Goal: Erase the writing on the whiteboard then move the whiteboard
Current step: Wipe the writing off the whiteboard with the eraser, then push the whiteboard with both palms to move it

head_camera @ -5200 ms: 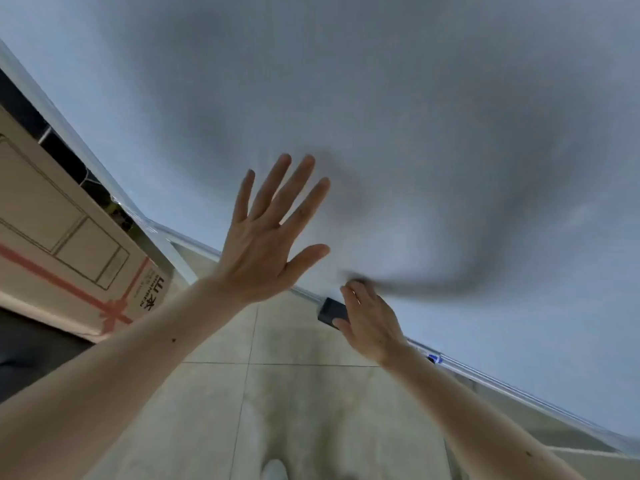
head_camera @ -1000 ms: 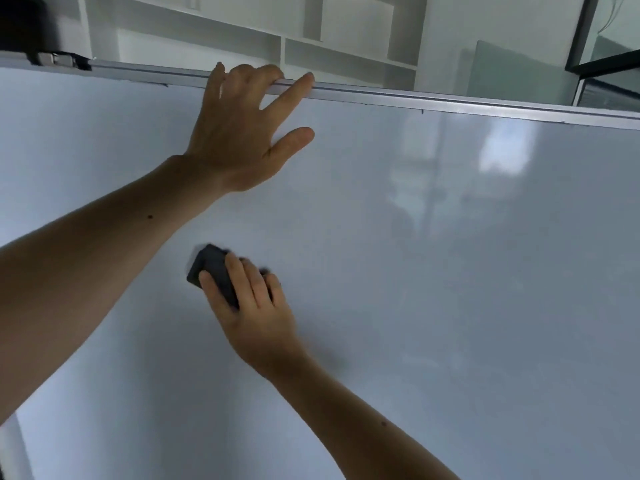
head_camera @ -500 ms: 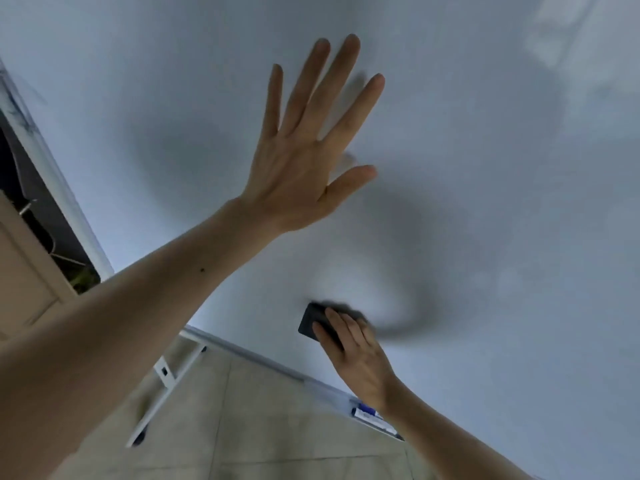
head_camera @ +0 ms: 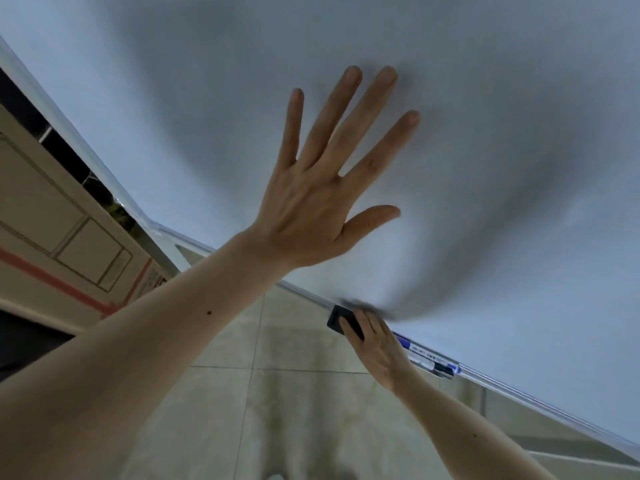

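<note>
A large whiteboard fills the upper part of the head view, and no writing shows on the visible surface. My left hand lies flat against it with fingers spread. Lower down, my right hand grips a black eraser pressed at the board's bottom edge, beside the metal tray rail. Two markers lie on that rail just right of my hand.
A cardboard box with red tape stands to the left, close to the whiteboard's left frame edge. Beige floor tiles spread below. A dark surface shows at the lower left.
My right hand has slid the eraser down from mid-board to the bottom edge. My view has tilted downward, and my left hand stays flat on the board.
</note>
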`<state>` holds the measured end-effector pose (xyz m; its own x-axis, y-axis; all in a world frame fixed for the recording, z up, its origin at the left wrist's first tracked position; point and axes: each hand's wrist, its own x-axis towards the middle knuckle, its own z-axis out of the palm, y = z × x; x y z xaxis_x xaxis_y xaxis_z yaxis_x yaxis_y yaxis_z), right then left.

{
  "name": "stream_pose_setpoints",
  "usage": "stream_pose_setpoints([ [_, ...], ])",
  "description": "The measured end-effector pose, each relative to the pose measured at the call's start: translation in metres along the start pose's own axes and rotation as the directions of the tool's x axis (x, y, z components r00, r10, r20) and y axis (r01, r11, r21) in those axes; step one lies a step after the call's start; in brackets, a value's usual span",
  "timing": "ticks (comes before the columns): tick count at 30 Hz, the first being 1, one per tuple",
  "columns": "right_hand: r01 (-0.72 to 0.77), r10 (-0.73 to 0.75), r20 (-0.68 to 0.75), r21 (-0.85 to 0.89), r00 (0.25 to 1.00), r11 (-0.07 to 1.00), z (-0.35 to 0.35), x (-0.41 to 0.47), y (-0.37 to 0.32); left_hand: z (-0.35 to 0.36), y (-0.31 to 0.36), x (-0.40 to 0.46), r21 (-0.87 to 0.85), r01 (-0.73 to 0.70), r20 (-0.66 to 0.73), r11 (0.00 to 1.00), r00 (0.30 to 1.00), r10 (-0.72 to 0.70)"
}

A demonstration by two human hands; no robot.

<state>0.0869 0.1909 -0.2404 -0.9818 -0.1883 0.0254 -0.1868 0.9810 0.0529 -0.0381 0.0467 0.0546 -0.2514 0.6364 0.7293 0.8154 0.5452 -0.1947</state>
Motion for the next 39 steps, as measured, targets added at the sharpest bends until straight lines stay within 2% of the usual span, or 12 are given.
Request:
stream_pose_setpoints([
  [3,0.009,-0.009,-0.025,-0.001,1.0,1.0,0.019,0.008,0.001,0.011,0.003,-0.023,-0.013,-0.007,0.04,1.0,0.999,0.007],
  [7,0.052,-0.072,-0.16,-0.129,0.984,0.99,0.042,0.012,0.003,0.021,0.002,-0.042,-0.01,-0.012,0.092,1.0,0.996,0.013],
  [12,-0.036,0.009,-0.228,-0.116,0.974,0.993,0.05,0.013,-0.001,0.03,0.003,-0.05,-0.027,-0.004,0.119,1.0,0.993,0.007],
  [17,-0.043,0.03,-0.208,-0.056,0.978,0.997,0.023,0.004,0.002,0.026,0.004,-0.039,-0.049,-0.026,0.099,0.998,0.995,0.03],
  [20,-0.019,0.008,-0.283,-0.037,0.959,0.999,-0.005,-0.008,0.004,0.018,0.006,-0.025,-0.066,-0.065,0.064,0.996,0.996,0.069],
  [24,-0.042,-0.004,-0.406,-0.103,0.914,0.994,-0.054,-0.04,0.026,0.005,0.024,0.011,-0.113,-0.154,-0.004,0.982,0.988,0.154],
  [29,-0.245,0.107,-0.516,-0.207,0.85,0.947,-0.131,-0.115,0.068,-0.011,0.074,0.062,-0.199,-0.315,-0.143,0.928,0.946,0.29],
  [33,-0.447,0.219,-0.633,-0.225,0.742,0.866,-0.198,-0.188,0.103,-0.024,0.128,0.097,-0.24,-0.408,-0.228,0.881,0.906,0.357],
  [39,-0.741,0.436,-0.688,-0.224,0.581,0.634,-0.268,-0.294,0.17,-0.03,0.224,0.146,-0.19,-0.515,-0.203,0.836,0.853,0.48],
])
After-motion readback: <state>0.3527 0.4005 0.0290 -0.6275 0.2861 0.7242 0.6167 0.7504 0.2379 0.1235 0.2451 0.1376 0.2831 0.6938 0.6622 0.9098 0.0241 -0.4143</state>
